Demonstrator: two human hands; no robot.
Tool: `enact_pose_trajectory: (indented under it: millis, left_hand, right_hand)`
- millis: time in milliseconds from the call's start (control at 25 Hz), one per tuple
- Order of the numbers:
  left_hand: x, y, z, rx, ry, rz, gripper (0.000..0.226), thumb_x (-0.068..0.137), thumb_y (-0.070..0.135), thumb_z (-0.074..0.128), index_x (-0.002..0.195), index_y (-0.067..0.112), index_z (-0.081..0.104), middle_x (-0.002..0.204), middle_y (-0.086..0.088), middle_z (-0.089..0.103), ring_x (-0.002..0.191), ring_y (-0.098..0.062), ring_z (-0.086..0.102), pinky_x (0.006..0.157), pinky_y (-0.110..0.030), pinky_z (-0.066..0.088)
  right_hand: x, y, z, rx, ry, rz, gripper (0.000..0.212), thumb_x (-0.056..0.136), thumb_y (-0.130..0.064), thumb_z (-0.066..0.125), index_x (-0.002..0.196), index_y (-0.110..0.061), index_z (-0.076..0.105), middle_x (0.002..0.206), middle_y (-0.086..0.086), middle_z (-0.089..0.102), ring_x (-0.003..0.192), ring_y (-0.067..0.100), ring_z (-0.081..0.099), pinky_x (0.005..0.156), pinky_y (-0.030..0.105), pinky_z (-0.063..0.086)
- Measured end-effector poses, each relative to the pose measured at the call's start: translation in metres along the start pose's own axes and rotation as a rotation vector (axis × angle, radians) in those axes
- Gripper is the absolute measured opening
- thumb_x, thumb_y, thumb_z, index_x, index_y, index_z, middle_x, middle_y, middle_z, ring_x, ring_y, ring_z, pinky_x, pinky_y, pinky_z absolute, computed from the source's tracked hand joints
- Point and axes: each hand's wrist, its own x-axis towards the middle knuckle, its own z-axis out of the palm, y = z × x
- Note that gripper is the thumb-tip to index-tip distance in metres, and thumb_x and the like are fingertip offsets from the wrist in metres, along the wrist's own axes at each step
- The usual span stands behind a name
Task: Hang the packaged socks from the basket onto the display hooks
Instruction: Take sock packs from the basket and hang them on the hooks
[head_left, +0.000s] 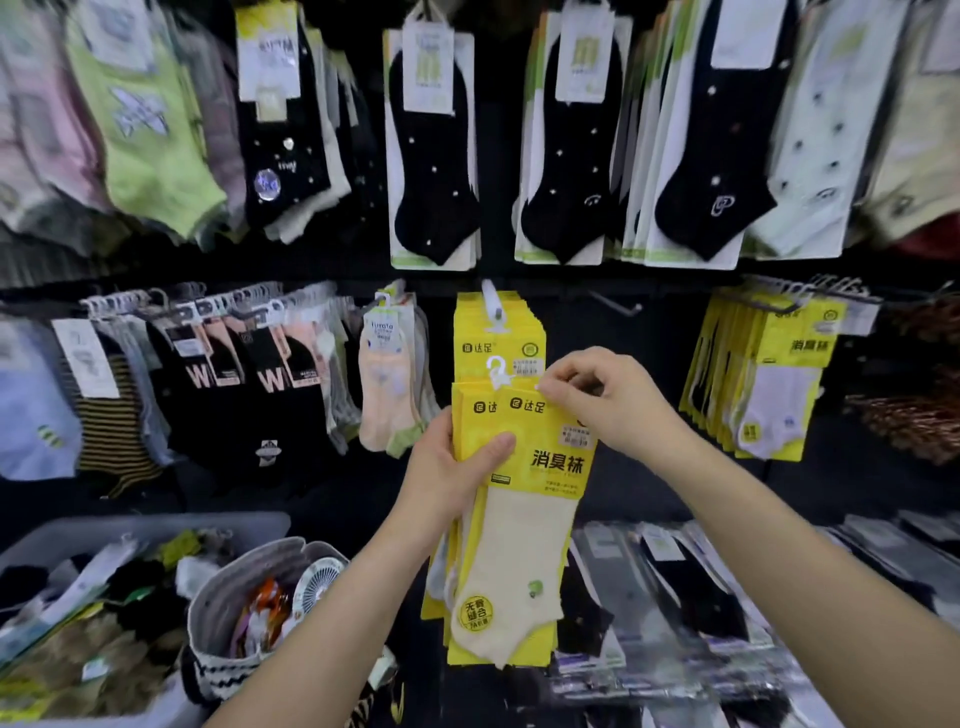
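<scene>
My left hand (452, 462) grips a stack of yellow sock packs (524, 525) by its left edge, thumb across the front. The front pack shows a cream sock and a white plastic hanger (497, 373) at its top. My right hand (597, 400) pinches the top right corner of the front pack. Just behind them, more of the same yellow packs (498, 332) hang on a display hook (491, 299) at the middle of the wall. An empty hook (615, 306) sticks out to the right of it.
Black dotted socks (434, 156) hang in the row above, black and peach socks (280, 374) to the left, yellow packs (769, 379) to the right. A grey basket (228, 587) and a white bin (156, 525) of loose socks sit at lower left. Clear-wrapped packs (675, 613) lie at lower right.
</scene>
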Motion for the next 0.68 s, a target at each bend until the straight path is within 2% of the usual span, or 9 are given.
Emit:
enact_pose_trajectory:
  millis: [80, 200, 280, 360, 520, 680]
  left_hand:
    - [0.001, -0.001, -0.003, 0.003, 0.003, 0.004, 0.045, 0.068, 0.039, 0.072, 0.108, 0.023, 0.059, 0.102, 0.004, 0.072, 0.092, -0.011, 0.069, 0.077, -0.029, 0.057]
    - [0.004, -0.004, -0.01, -0.002, 0.019, -0.001, 0.046, 0.07, 0.04, 0.069, 0.11, 0.02, 0.059, 0.102, 0.004, 0.072, 0.093, -0.013, 0.069, 0.077, -0.028, 0.057]
    - [0.008, -0.004, -0.015, 0.016, 0.053, -0.008, 0.034, 0.08, 0.034, 0.065, 0.11, 0.019, 0.059, 0.105, 0.002, 0.071, 0.095, -0.013, 0.068, 0.081, -0.031, 0.055]
    - [0.012, -0.003, -0.021, 0.011, 0.1, 0.004, 0.019, 0.087, 0.028, 0.06, 0.105, 0.021, 0.061, 0.103, 0.003, 0.071, 0.093, -0.011, 0.068, 0.079, -0.027, 0.054]
    - [0.014, -0.004, -0.041, 0.007, 0.182, -0.005, 0.008, 0.088, 0.024, 0.061, 0.096, 0.024, 0.062, 0.095, 0.004, 0.072, 0.086, -0.013, 0.069, 0.076, -0.032, 0.055]
    - [0.012, -0.01, -0.066, 0.04, 0.249, -0.031, 0.004, 0.087, 0.025, 0.062, 0.091, 0.026, 0.061, 0.09, 0.006, 0.072, 0.078, -0.008, 0.07, 0.064, -0.022, 0.054]
  right_hand:
    - [0.011, -0.003, -0.002, -0.055, -0.027, -0.004, 0.015, 0.084, -0.025, 0.065, 0.07, -0.028, 0.066, 0.078, -0.011, 0.06, 0.069, 0.005, 0.054, 0.07, 0.029, 0.048]
    - [0.025, -0.006, -0.001, -0.056, -0.01, 0.007, 0.021, 0.087, -0.023, 0.062, 0.067, -0.029, 0.061, 0.071, -0.012, 0.063, 0.07, 0.007, 0.06, 0.065, 0.025, 0.049]
    - [0.035, -0.012, 0.001, -0.07, -0.01, -0.007, 0.022, 0.088, -0.023, 0.061, 0.067, -0.031, 0.059, 0.069, -0.012, 0.064, 0.071, 0.004, 0.062, 0.064, 0.02, 0.047]
    - [0.049, -0.017, 0.0, -0.051, 0.04, -0.01, 0.022, 0.088, -0.021, 0.062, 0.068, -0.03, 0.06, 0.07, -0.01, 0.064, 0.071, 0.003, 0.062, 0.065, 0.02, 0.048]
    - [0.073, -0.022, 0.001, -0.021, 0.104, 0.019, 0.012, 0.086, -0.02, 0.064, 0.074, -0.022, 0.066, 0.07, -0.008, 0.065, 0.07, 0.003, 0.062, 0.069, 0.022, 0.051]
    - [0.085, -0.025, 0.015, -0.009, 0.111, 0.024, 0.01, 0.083, -0.02, 0.065, 0.074, -0.02, 0.069, 0.067, -0.009, 0.065, 0.067, 0.001, 0.061, 0.066, 0.018, 0.05]
